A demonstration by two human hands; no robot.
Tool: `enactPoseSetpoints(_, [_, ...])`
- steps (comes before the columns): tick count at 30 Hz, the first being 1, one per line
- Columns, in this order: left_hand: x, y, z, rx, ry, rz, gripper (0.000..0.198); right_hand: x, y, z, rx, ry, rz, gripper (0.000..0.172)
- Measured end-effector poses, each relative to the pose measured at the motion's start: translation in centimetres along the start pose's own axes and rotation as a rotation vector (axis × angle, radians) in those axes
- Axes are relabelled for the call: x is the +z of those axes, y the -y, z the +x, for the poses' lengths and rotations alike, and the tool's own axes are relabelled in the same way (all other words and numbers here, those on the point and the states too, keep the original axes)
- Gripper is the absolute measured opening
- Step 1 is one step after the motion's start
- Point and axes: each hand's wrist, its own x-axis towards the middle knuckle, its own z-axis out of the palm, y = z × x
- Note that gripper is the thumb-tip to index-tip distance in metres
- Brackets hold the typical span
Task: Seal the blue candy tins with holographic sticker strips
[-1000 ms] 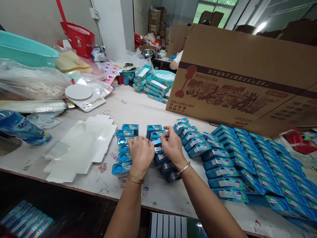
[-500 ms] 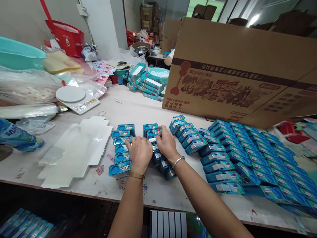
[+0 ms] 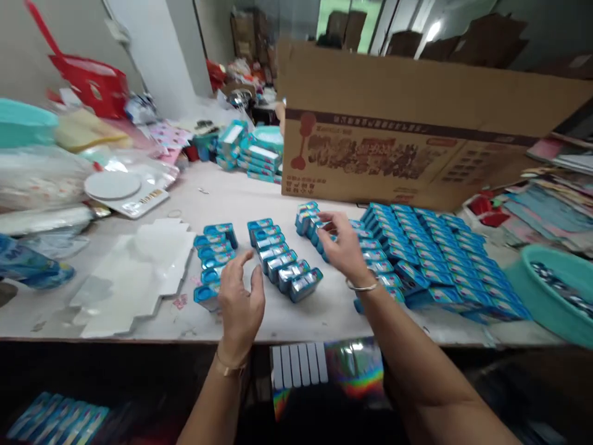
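My left hand (image 3: 241, 303) hovers with thumb and fingers apart and nothing in it. It is between a left row of small blue boxes (image 3: 215, 254) and a middle row of similar boxes (image 3: 286, 267), partly hiding the left row's near end. Over a third row of blue boxes (image 3: 306, 216), my right hand (image 3: 343, 247) has its fingers curved and a gap between thumb and forefinger. Its fingertips are at or just above these boxes; whether they touch is unclear. Some of that row is hidden behind the hand.
A large block of blue boxes (image 3: 426, 253) covers the right side, before a big carton (image 3: 389, 142). White card sheets (image 3: 139, 266) lie left, near a scale (image 3: 127, 191). A turquoise basin (image 3: 532, 290) stands far right. A strip-marked holographic sheet (image 3: 356, 364) is below the table edge.
Both hands have come off the middle row. My right hand has moved to the third row, and my left has opened beside the left row. The view has swung right.
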Motion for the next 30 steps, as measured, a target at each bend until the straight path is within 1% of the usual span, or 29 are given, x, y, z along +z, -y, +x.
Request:
enactPoseSetpoints(1, [-0.4, -0.9, -1.9, 0.015, 0.067, -0.071, 0.025, -2.0, -0.2, -1.9, -0.021, 0.038, 0.021, 0.023])
enactPoseSetpoints(2, [-0.7, -1.7, -3.9, 0.030, 0.165, -0.121, 0.023, -3.7, -0.5, -4.1, -0.027, 0.105, 0.030, 0.019])
enactPoseSetpoints(3, [-0.7, -2.4, -5.9, 0.046, 0.281, -0.143, 0.022, -5.0, -0.7, -6.5, -0.028, 0.202, 0.024, 0.017])
enactPoseSetpoints(4, [-0.5, -2.9, -7.8, 0.055, 0.400, -0.134, 0.022, -5.9, -1.0, -9.0, -0.035, 0.308, 0.002, 0.017])
enactPoseSetpoints(5, [-0.2, -3.4, -9.4, 0.057, 0.516, -0.095, 0.023, -6.2, -1.3, -11.5, -0.056, 0.400, -0.032, 0.016])
enactPoseSetpoints(6, [0.3, -3.7, -10.9, 0.053, 0.623, -0.038, 0.023, -6.2, -1.8, -13.8, -0.088, 0.481, -0.093, 0.016])
enactPoseSetpoints(7, [0.7, -3.8, -12.0, 0.046, 0.720, 0.022, 0.022, -5.9, -2.2, -16.0, -0.120, 0.528, -0.170, 0.019])
enactPoseSetpoints(8, [1.2, -4.0, -12.7, 0.040, 0.803, 0.076, 0.020, -5.3, -2.7, -17.8, -0.147, 0.545, -0.245, 0.021])
enactPoseSetpoints(9, [1.6, -4.1, -13.2, 0.038, 0.871, 0.120, 0.019, -4.7, -3.1, -19.2, -0.170, 0.543, -0.307, 0.022])
enactPoseSetpoints(11, [2.2, -4.3, -13.5, 0.043, 0.964, 0.181, 0.020, -3.6, -3.9, -21.2, -0.215, 0.502, -0.378, 0.023])
enactPoseSetpoints(13, [2.4, -4.7, -13.2, 0.044, 1.014, 0.215, 0.024, -3.1, -4.3, -22.2, -0.270, 0.456, -0.391, 0.023])
enactPoseSetpoints(15, [2.5, -5.2, -12.9, 0.018, 1.051, 0.220, 0.025, -3.2, -4.6, -22.8, -0.329, 0.414, -0.389, 0.028])
enactPoseSetpoints(19, [2.3, -5.8, -12.5, -0.097, 1.125, 0.175, 0.025, -3.9, -4.9, -23.7, -0.417, 0.319, -0.410, 0.035])
enactPoseSetpoints(23, [2.3, -6.1, -12.2, -0.150, 1.117, 0.196, 0.024, -4.4, -4.9, -24.4, -0.466, 0.265, -0.467, 0.039])
enactPoseSetpoints(30, [2.5, -6.3, -11.9, -0.114, 1.088, 0.222, 0.024, -4.7, -4.4, -24.8, -0.492, 0.249, -0.552, 0.039])
